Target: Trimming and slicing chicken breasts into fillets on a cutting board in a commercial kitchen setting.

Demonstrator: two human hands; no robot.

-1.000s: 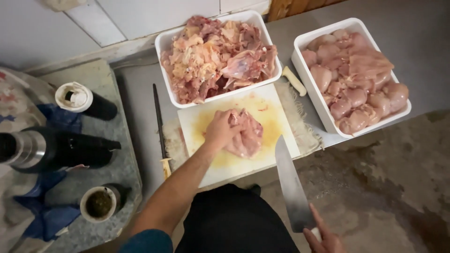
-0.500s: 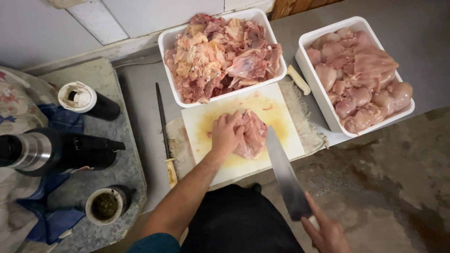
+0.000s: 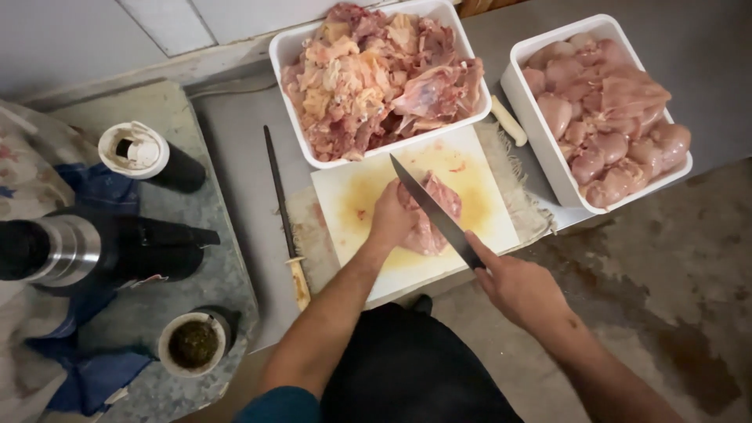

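A raw chicken piece (image 3: 435, 213) lies on a stained white cutting board (image 3: 352, 204). My left hand (image 3: 390, 219) presses on its left side and holds it down. My right hand (image 3: 518, 287) grips the handle of a long knife (image 3: 432, 210). Its blade slants up to the left across the top of the meat, the tip near the board's far edge.
A white tub of chicken scraps and carcasses (image 3: 291, 48) stands behind the board. A second white tub with pale fillets (image 3: 523, 92) is at the right. A sharpening steel (image 3: 280, 205) lies left of the board. A dark thermos (image 3: 102, 249), a capped bottle (image 3: 149, 157) and a cup of herbs (image 3: 193, 343) are on the left slab.
My right hand has brought the knife up from beside my body and laid the blade over the meat. My left hand has stayed on the chicken piece.
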